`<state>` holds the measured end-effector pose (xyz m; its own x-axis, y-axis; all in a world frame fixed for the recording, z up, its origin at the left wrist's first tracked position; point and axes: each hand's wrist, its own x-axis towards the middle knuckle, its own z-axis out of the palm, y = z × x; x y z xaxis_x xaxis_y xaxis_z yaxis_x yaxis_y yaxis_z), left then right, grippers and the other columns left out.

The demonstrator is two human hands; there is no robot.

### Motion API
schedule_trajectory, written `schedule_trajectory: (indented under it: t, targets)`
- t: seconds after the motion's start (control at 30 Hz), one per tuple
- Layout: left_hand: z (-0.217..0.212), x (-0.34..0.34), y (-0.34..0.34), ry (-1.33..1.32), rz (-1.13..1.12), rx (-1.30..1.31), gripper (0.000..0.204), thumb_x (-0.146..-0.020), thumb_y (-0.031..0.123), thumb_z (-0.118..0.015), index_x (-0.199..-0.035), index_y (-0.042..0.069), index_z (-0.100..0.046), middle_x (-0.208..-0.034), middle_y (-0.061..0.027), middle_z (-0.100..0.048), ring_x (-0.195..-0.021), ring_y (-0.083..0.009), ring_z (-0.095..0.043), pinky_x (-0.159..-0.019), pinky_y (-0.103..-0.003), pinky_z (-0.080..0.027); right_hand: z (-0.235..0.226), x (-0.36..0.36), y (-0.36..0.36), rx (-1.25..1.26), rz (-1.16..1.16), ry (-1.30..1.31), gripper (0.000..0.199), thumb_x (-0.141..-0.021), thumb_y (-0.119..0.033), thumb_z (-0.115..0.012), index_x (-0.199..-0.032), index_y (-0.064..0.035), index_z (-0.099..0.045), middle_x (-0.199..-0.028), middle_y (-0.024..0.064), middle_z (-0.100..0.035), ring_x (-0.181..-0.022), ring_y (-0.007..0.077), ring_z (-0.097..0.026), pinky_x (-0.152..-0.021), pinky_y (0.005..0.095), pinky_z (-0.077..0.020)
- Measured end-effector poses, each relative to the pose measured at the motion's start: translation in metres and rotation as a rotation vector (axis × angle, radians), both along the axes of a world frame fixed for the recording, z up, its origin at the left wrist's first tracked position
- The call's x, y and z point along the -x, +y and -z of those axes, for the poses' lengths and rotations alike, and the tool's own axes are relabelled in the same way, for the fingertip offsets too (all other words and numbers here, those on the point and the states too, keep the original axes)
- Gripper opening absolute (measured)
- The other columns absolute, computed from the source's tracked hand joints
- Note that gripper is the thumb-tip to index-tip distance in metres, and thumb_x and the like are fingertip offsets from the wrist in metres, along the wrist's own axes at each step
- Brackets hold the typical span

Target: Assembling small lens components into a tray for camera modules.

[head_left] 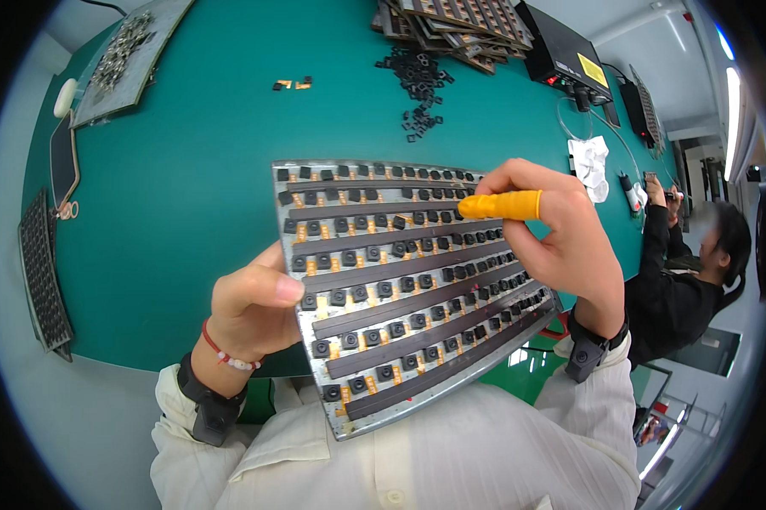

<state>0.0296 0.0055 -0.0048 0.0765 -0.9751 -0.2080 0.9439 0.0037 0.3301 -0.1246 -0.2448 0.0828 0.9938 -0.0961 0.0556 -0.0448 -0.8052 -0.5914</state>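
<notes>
The green work table [196, 195] fills most of what I can see, under strip lights, with another person [689, 272] seated at its right end. Stacked trays [451, 25] and a black box unit [565, 51] sit along the far edge, a dark grid tray [41, 272] at the left.

Held above the near edge is a metal fixture plate [400, 289] lined with rows of small black square components between dark bars. The left hand [251, 310] clamps its left edge, thumb on top. The right hand [561, 229], one finger in a yellow finger cot [502, 205], presses that fingertip on the upper rows.

It looks like checking or seating parts row by row; next, I judge, a steady plate and light pressure along each row. A loose pile of black parts [417, 85] lies farther out.
</notes>
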Motion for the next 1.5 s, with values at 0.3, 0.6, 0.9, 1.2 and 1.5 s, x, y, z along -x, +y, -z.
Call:
schedule_trajectory:
  t: [0.3,0.6,0.9,1.2,1.5]
  targets:
    - [-0.002,0.003,-0.003,0.02,0.014,0.08,0.081,-0.078,0.012,-0.057,-0.148,-0.005,-0.022,-0.143,-0.023,-0.043,-0.127,-0.0316,-0.052,-0.104,-0.044,-0.045,-0.003,-0.006,0.012,-0.08,-0.03,-0.028,0.036,-0.066,0.009,-0.053,-0.095,0.0023,-0.073,-0.092,0.0119,-0.066,-0.078,0.026,-0.066,-0.07,0.0308,-0.0526]
    - [0.001,0.001,-0.004,0.028,0.022,0.114,0.074,-0.081,0.012,-0.055,-0.147,-0.004,-0.025,-0.14,-0.0217,-0.048,-0.121,-0.03,-0.058,-0.098,-0.042,-0.052,-0.002,-0.007,0.018,-0.083,-0.029,-0.064,0.034,-0.066,0.011,-0.052,-0.093,0.0042,-0.071,-0.091,0.0117,-0.066,-0.077,0.0244,-0.065,-0.069,0.0299,-0.0523]
    - [-0.003,0.002,-0.008,0.029,-0.044,0.141,0.075,-0.08,0.011,-0.055,-0.147,-0.003,-0.024,-0.142,-0.0225,-0.045,-0.127,-0.033,-0.052,-0.105,-0.049,-0.043,0.0,0.012,0.014,-0.124,0.086,-0.107,0.033,-0.068,0.011,-0.05,-0.093,0.0047,-0.07,-0.091,0.0115,-0.066,-0.076,0.0218,-0.065,-0.07,0.0288,-0.0506]
    - [0.02,0.003,-0.001,0.189,-0.058,0.242,0.07,-0.081,0.022,-0.052,-0.143,-0.005,-0.036,-0.138,-0.0238,-0.052,-0.121,-0.0324,-0.057,-0.104,-0.044,-0.045,0.011,0.047,0.003,-0.153,0.299,-0.166,0.027,-0.073,0.011,-0.05,-0.092,0.0051,-0.069,-0.091,0.0098,-0.067,-0.076,0.0182,-0.065,-0.069,0.0259,-0.0486]
    - [0.024,0.001,0.004,0.114,-0.094,0.105,0.07,-0.079,0.026,-0.054,-0.14,-0.006,-0.042,-0.135,-0.0253,-0.054,-0.119,-0.0336,-0.059,-0.101,-0.044,-0.047,0.027,0.086,0.001,-0.302,0.582,-0.177,0.024,-0.079,0.013,-0.048,-0.094,0.0082,-0.067,-0.092,0.0067,-0.067,-0.079,0.0088,-0.06,-0.069,0.0209,-0.0461]
